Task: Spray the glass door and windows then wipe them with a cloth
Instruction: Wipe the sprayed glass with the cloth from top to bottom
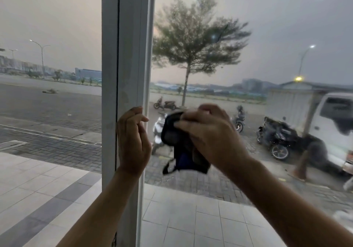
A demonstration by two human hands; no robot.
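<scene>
Two grips, both at the white frame. Left grip: fingers curled on the frame's edge, tips partly hidden. Right grip: motion-blurred, pinching a dark crumpled cloth just right of the frame, against the smeared glass pane. Cloth half covered by fingers, limp strip dangling.

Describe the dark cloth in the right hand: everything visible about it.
The cloth is dark, black with a bluish patch low down, soft crumpled fabric, blurred. The right hand grips its bunched upper part at the glass pane, just right of the white frame; whether it presses the glass cannot be told. Its lower part hangs loose below the hand, a thin strip trailing at lower left. The left hand holds the frame, apart from it.
</scene>
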